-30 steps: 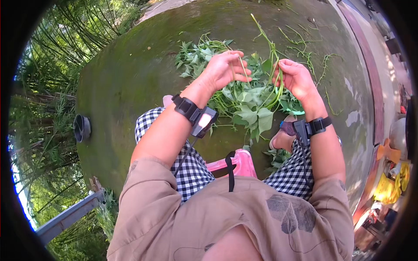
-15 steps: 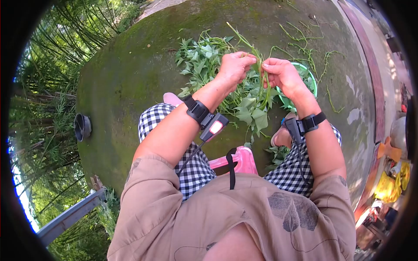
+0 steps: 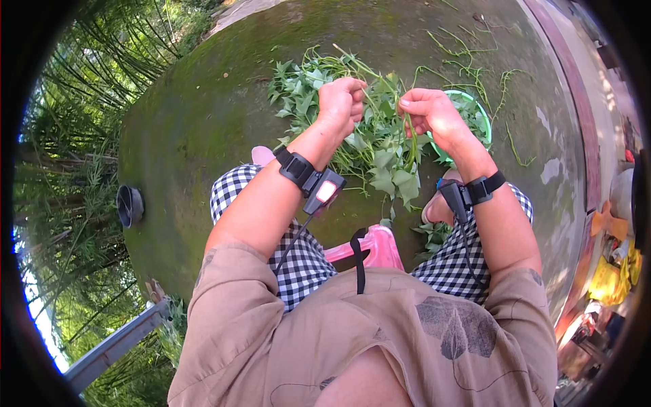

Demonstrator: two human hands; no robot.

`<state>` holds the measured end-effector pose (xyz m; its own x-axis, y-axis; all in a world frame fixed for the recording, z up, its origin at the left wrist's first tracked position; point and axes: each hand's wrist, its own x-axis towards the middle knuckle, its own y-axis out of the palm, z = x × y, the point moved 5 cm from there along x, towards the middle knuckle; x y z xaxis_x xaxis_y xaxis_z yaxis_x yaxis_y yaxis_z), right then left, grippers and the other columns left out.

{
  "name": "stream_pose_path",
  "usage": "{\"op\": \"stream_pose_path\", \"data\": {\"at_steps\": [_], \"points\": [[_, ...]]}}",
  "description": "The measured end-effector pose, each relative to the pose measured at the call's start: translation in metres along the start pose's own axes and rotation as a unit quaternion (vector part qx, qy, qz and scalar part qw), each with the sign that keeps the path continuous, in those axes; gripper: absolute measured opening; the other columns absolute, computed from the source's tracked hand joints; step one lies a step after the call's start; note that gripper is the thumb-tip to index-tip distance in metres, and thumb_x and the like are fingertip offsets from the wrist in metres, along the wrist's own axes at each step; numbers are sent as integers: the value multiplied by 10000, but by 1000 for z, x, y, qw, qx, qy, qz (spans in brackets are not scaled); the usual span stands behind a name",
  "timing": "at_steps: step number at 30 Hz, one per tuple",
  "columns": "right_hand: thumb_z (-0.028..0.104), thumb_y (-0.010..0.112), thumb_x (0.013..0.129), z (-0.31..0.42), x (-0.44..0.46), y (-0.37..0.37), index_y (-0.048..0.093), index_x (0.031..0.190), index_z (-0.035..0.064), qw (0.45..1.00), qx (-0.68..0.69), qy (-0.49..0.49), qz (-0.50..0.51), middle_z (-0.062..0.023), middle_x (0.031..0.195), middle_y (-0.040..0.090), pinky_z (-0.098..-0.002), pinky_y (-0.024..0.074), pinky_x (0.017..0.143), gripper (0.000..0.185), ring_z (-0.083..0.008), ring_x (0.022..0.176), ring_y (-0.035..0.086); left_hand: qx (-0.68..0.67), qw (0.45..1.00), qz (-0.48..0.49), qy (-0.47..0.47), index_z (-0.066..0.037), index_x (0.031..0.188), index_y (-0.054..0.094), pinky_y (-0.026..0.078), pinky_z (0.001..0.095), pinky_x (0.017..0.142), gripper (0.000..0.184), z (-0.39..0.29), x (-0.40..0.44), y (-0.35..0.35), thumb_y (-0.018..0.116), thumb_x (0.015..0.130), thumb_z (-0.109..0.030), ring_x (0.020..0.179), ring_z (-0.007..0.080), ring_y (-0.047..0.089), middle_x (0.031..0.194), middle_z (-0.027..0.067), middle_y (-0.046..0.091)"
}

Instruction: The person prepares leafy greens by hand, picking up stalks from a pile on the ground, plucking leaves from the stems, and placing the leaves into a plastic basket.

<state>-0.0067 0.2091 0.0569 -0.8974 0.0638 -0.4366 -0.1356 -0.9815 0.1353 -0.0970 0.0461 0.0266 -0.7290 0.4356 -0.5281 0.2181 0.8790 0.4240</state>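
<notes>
My right hand (image 3: 434, 117) pinches a bunch of leafy green vine stems (image 3: 413, 144) between thumb and fingers, and their broad leaves hang below. To its left, my left hand (image 3: 341, 105) is closed, its fingers curled beside a long stem that slants up and left; what lies in its fingers is too small to make out. Underneath and behind both hands spreads a loose pile of leafy vines (image 3: 298, 91) on the ground. Partly behind my right wrist is a light green basket (image 3: 487, 122) with leaves in it.
Bare stems (image 3: 478, 76) lie scattered on the mossy concrete (image 3: 196, 129) at the upper right. A pink stool (image 3: 381, 249) is between my legs. A dark bucket (image 3: 129, 206) stands at the left by the bamboo. Yellow bags (image 3: 610, 281) lie far right.
My left hand has moved left, away from my right hand, and its fingers have curled in. My right hand has shifted slightly and still pinches the stems.
</notes>
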Motion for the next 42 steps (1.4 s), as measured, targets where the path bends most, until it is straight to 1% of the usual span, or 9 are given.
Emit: {"op": "stream_pose_path", "data": {"at_steps": [8,12,13,16,18,20,27,36,42], "points": [[125,597,888,-6,2,-55,650,819,21,994,10,27,-110,2,569,516,-223,309,399,136,-73,416,420,-48,994,-3,101,-62,1088,513,414,283,473,164,-48,20,-43,401,1002,-145,634,177,574,1011,189,660],[133,591,898,-11,0,-71,646,832,28,991,-2,38,-129,10,568,501,-219,311,402,136,-68,421,416,-46,987,-28,151,-77,1092,509,551,416,693,179,-84,16,-62,385,1014,-180,916,292,662,1154,244,629],[135,582,907,-13,-1,-73,639,838,31,991,-6,40,-127,21,566,487,-214,315,408,137,-62,425,409,-60,986,-24,151,-80,1091,509,556,448,752,180,-89,8,-57,384,1015,-184,927,294,643,1059,201,653],[138,598,899,-16,-1,-69,645,847,23,993,-4,44,-114,-1,578,520,-215,329,403,136,-75,427,438,-1,986,22,167,-75,1107,499,540,406,667,178,-85,4,-46,393,1017,-185,785,243,607,862,112,613],[140,611,891,-16,2,-58,651,852,13,994,-10,46,-98,-24,589,550,-218,339,399,139,-89,428,467,-18,994,49,93,-64,1057,510,317,240,442,157,-57,0,-22,463,1001,-203,560,96,399,704,2,454],[141,613,891,-15,3,-42,649,860,5,995,-29,51,-79,-35,598,564,-216,348,401,144,-98,433,488,82,995,55,15,-71,1045,548,193,195,382,224,-24,-10,4,636,911,-227,460,28,304,631,-58,411],[150,649,863,-6,10,-6,633,827,-1,997,-54,43,-32,-55,602,581,-218,355,389,157,-131,448,556,234,970,55,46,-64,866,622,195,224,386,94,11,-16,29,650,870,-154,440,15,301,578,-91,416],[162,663,860,-8,8,8,624,776,15,999,-37,26,0,-46,585,564,-223,336,389,174,-135,448,555,354,882,5,312,-54,658,532,275,272,402,156,11,-2,23,591,793,-105,438,66,355,551,-34,431],[178,655,878,-8,5,13,621,794,17,999,6,33,-5,-44,600,566,-225,333,391,186,-142,456,564,43,999,-1,28,-61,664,535,260,271,404,159,20,-2,12,575,813,-101,419,68,307,531,-49,389]]}}
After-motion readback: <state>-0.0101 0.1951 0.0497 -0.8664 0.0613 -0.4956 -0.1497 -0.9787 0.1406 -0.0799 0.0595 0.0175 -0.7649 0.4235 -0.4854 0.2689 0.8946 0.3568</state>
